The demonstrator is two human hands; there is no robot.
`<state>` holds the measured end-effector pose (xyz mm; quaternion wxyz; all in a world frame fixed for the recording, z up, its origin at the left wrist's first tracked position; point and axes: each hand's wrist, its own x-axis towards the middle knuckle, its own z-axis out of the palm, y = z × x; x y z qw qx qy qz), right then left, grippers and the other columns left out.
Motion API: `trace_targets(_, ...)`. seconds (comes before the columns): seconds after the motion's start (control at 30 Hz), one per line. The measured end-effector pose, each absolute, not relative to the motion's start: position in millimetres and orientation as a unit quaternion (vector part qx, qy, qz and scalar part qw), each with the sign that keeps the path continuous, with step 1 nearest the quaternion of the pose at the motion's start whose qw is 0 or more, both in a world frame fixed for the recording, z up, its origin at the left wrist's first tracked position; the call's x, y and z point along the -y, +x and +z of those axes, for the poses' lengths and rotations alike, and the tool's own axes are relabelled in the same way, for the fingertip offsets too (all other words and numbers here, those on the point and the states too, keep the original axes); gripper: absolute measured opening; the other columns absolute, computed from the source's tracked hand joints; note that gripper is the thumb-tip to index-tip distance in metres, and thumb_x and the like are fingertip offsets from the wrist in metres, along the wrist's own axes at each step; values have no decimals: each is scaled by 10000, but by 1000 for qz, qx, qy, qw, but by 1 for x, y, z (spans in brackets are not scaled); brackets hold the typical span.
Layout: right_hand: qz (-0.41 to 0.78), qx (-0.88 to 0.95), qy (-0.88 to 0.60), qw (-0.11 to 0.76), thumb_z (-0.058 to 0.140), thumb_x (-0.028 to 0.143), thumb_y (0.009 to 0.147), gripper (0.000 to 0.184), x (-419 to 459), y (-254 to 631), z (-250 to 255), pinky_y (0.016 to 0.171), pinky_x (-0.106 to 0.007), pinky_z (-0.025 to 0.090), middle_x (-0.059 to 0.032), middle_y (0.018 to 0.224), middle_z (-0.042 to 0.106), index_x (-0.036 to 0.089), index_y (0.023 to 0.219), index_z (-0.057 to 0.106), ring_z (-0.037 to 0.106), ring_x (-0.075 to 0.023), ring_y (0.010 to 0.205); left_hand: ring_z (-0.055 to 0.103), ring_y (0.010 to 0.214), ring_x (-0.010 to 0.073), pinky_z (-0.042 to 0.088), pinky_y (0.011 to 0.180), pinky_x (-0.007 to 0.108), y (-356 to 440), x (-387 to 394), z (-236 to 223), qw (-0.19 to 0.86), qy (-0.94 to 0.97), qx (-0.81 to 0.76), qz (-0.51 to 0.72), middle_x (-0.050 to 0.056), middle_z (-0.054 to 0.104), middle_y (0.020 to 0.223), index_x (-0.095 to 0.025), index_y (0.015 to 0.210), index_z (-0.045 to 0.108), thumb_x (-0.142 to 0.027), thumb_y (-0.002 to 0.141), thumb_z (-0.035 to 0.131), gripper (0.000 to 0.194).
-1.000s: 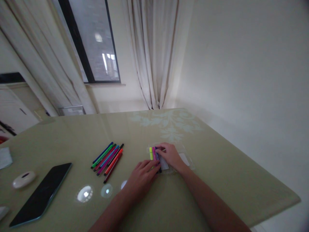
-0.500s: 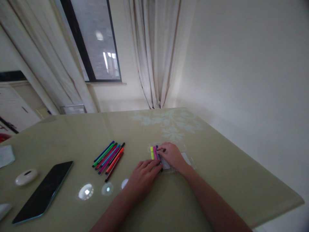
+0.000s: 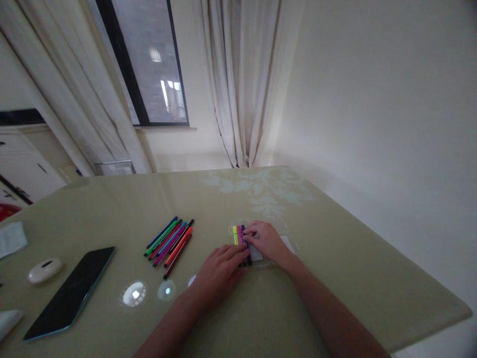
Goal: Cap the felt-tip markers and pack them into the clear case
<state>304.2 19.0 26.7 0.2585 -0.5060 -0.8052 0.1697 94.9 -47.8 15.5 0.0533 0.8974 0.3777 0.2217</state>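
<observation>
Yellow (image 3: pixel 235 234), magenta (image 3: pixel 240 236) and dark blue markers (image 3: pixel 249 258) lie side by side in a clear plastic case (image 3: pixel 294 244) flat on the table. My left hand (image 3: pixel 222 266) lies palm down across their lower part, fingers stretched out and together, hiding the middle of the markers. From the right, my right hand (image 3: pixel 266 241) reaches over the case; its thumb and fingers close at the upper end of the dark blue marker. A white insert (image 3: pixel 256 251) shows inside the case beside the markers. A loose pile of several coloured markers (image 3: pixel 171 243) rests left of my hands.
A dark tablet-like device (image 3: pixel 70 293) lies on the left, near a white oval object (image 3: pixel 45 271) and a pale folded cloth or paper (image 3: pixel 13 239). Round light reflections show on the glossy table (image 3: pixel 354 278). A wall (image 3: pixel 391 124) runs along the table's right side.
My left hand has shifted slightly left and up over the markers. The dark blue marker lies nearly in line with the others. The view has moved slightly.
</observation>
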Motion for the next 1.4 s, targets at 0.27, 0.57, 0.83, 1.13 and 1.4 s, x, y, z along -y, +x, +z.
trace_targets(0.27, 153, 760, -533, 338, 671, 222, 924, 137, -18, 306, 35, 755, -287, 480, -56, 849, 761, 199, 888, 801, 675, -180, 762, 649, 1023, 329, 523, 857, 458, 24, 27, 39, -110, 668, -726, 120, 138, 691, 1069, -175, 1021, 688, -311, 1002, 466, 262)
trace_targets(0.57, 188, 752, -513, 369, 654, 274, 931, 170, -14, 297, 35, 752, -301, 489, -60, 843, 755, 195, 868, 792, 670, -184, 766, 656, 1039, 296, 488, 926, 421, 43, 26, 30, 22, 739, -656, 150, 122, 700, 1017, -182, 903, 644, -350, 992, 489, 246)
trace_targets(0.83, 516, 626, -378, 446, 746, 482, 845, 295, 11, 267, 47, 809, -331, 560, -42, 897, 779, 212, 959, 774, 731, -218, 877, 705, 841, 205, 525, 718, 312, 86, 50, 34, 162, 739, -539, 370, 27, 743, 977, -252, 1061, 578, -488, 1014, 503, 252)
trace_targets(1.13, 543, 449, -391, 592, 808, 427, 768, 360, -7, 293, 53, 806, -340, 543, -66, 931, 787, 214, 1051, 747, 726, -209, 880, 655, 754, 151, 546, 705, 272, 88, 55, 38, 86, 747, -477, 456, 24, 714, 910, -229, 1125, 658, -337, 1008, 548, 194)
trace_targets(1.4, 544, 463, -402, 573, 832, 407, 751, 371, -9, 296, 55, 790, -319, 526, -82, 997, 795, 204, 1044, 728, 730, -207, 912, 673, 840, 167, 568, 782, 304, 91, 57, 27, 87, 794, -425, 426, 38, 734, 979, -242, 1222, 651, -358, 987, 618, 263)
